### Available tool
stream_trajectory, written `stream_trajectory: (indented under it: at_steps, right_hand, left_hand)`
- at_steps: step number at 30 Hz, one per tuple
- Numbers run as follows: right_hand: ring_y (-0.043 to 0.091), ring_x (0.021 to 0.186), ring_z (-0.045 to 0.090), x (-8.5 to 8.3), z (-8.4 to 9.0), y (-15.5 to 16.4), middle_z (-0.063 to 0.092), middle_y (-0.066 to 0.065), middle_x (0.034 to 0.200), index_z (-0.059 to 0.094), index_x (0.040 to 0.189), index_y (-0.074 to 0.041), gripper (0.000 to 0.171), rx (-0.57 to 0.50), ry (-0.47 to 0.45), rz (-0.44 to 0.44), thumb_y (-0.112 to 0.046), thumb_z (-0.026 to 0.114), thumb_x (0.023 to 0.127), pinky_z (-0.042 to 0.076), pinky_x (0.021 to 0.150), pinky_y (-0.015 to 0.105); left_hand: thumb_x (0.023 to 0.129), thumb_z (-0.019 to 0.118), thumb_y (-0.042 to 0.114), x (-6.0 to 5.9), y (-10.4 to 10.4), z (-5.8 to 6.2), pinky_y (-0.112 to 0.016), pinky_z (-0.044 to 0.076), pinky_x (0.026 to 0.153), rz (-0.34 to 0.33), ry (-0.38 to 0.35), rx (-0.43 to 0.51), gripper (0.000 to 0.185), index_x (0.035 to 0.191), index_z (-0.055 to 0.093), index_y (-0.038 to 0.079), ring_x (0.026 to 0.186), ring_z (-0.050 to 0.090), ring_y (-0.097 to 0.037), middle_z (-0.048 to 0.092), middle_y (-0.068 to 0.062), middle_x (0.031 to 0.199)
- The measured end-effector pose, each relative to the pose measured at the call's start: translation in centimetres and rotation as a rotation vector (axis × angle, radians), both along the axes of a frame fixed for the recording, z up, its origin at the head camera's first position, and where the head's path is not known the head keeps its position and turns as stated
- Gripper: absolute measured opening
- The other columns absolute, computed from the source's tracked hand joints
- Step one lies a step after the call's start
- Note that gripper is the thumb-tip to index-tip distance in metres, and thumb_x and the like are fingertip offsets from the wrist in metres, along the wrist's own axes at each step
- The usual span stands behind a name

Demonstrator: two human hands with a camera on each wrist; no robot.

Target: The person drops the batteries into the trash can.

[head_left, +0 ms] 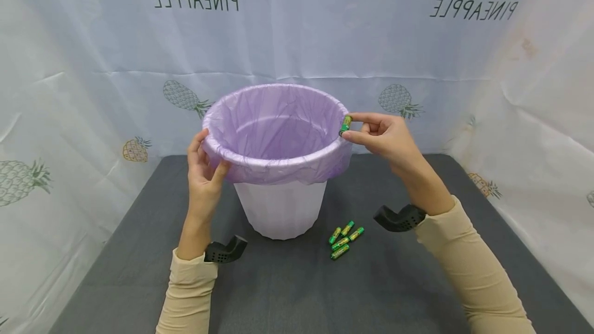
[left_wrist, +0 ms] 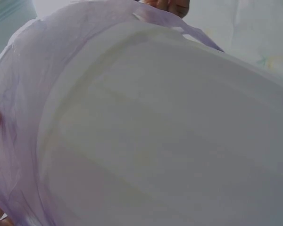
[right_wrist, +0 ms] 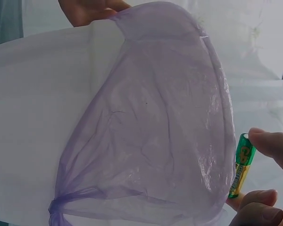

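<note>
Centre frame: the left hand (head_left: 204, 174) grasps the lined bin (head_left: 278, 205) rim. The right hand (head_left: 385, 135) pinches a green battery (head_left: 345, 124) at the rim's right edge. Spare batteries (head_left: 344, 239) lie lower centre.

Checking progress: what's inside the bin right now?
Inside the bin only the purple liner shows; its near wall hides the bottom. The battery is at the rim, pinched by the right hand.

Pineapple-print cloth (head_left: 297, 40) hangs behind the dark, perhaps felt, tabletop (head_left: 301, 293).
</note>
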State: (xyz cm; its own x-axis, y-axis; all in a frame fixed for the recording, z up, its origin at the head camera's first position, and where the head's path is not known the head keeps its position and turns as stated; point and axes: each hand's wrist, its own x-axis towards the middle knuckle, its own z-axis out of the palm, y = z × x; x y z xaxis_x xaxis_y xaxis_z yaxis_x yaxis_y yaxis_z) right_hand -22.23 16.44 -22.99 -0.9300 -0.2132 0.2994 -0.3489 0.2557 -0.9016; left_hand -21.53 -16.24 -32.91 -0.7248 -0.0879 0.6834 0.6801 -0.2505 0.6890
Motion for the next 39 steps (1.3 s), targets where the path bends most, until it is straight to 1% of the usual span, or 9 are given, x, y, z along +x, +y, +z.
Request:
stream_trajectory:
  at_steps: [4,12,15,21,27,29,33,36,39]
  right_hand:
    - [0.008,0.051,0.025,-0.2,-0.1,-0.4,0.038,-0.012,0.054,0.059,0.127,0.003,0.046,-0.02,-0.012,0.011,-0.01,0.072,0.085,0.024,0.052,0.027]
    - [0.006,0.05,0.027,-0.7,-0.7,-0.7,0.04,-0.013,0.054,0.058,0.129,0.002,0.047,-0.023,-0.027,0.003,-0.01,0.071,0.085,0.026,0.051,0.025]
    - [0.006,0.049,0.026,-0.8,-0.8,-0.7,0.04,-0.013,0.055,0.057,0.13,0.003,0.048,-0.023,-0.02,0.009,-0.009,0.07,0.086,0.025,0.051,0.025]
    - [0.004,0.052,0.029,-0.8,-1.2,-0.6,0.039,-0.012,0.056,0.056,0.13,0.004,0.046,-0.033,-0.006,0.015,-0.008,0.069,0.087,0.028,0.052,0.023]
    - [0.006,0.052,0.028,-0.4,-1.8,-0.3,0.041,-0.011,0.057,0.056,0.129,0.005,0.045,-0.092,0.031,0.008,-0.006,0.069,0.087,0.025,0.05,0.024]
    - [0.006,0.052,0.027,-0.2,-2.1,-0.1,0.042,-0.01,0.058,0.057,0.127,0.005,0.043,-0.127,0.049,0.009,-0.003,0.068,0.086,0.024,0.05,0.025]
    - [0.006,0.053,0.03,0.2,-2.9,0.4,0.045,-0.009,0.06,0.062,0.123,-0.001,0.037,-0.177,0.078,0.011,-0.001,0.067,0.086,0.025,0.05,0.026]
    - [0.005,0.054,0.032,0.5,-3.6,0.9,0.046,-0.01,0.061,0.063,0.121,-0.004,0.035,-0.172,0.075,0.001,-0.002,0.068,0.087,0.027,0.052,0.026]
    - [0.006,0.054,0.031,0.7,-4.4,1.3,0.046,-0.01,0.062,0.063,0.122,-0.004,0.035,-0.142,0.06,-0.009,-0.004,0.068,0.087,0.028,0.053,0.026]
  left_hand:
    - [0.09,0.066,0.015,-0.1,0.0,0.0,-0.018,0.046,0.094,0.003,0.005,-0.002,0.062,0.142,0.032,0.019,0.113,0.051,-0.009,0.048,0.002,0.131]
    - [0.091,0.067,0.016,-0.2,0.1,0.0,-0.018,0.045,0.096,0.004,0.015,-0.006,0.062,0.142,0.032,0.018,0.114,0.051,-0.009,0.048,0.003,0.132]
    - [0.091,0.067,0.016,-0.3,0.1,0.0,-0.018,0.045,0.096,0.004,0.019,-0.006,0.062,0.142,0.032,0.018,0.114,0.05,-0.009,0.048,0.003,0.132]
    - [0.09,0.067,0.016,-0.1,0.1,0.1,-0.018,0.046,0.095,0.011,-0.005,-0.002,0.062,0.142,0.032,0.019,0.113,0.051,-0.009,0.049,0.003,0.131]
    - [0.091,0.066,0.015,-0.2,0.0,-0.2,-0.018,0.045,0.096,0.011,-0.003,-0.003,0.061,0.142,0.032,0.018,0.115,0.051,-0.009,0.048,0.002,0.132]
    - [0.091,0.065,0.014,-0.3,-0.1,-0.2,-0.018,0.045,0.096,0.006,0.003,-0.004,0.061,0.142,0.032,0.018,0.115,0.051,-0.009,0.048,0.002,0.132]
    - [0.091,0.065,0.013,-0.3,-0.1,-0.2,-0.018,0.045,0.096,0.0,0.013,-0.005,0.06,0.142,0.032,0.018,0.114,0.05,-0.009,0.047,0.002,0.131]
    - [0.091,0.065,0.014,-0.3,0.0,-0.1,-0.018,0.045,0.095,-0.002,0.01,-0.002,0.06,0.142,0.032,0.018,0.114,0.05,-0.01,0.047,0.002,0.131]
    - [0.091,0.065,0.014,-0.2,0.0,-0.1,-0.018,0.045,0.095,0.0,-0.002,0.002,0.061,0.142,0.032,0.019,0.114,0.05,-0.01,0.047,0.002,0.131]
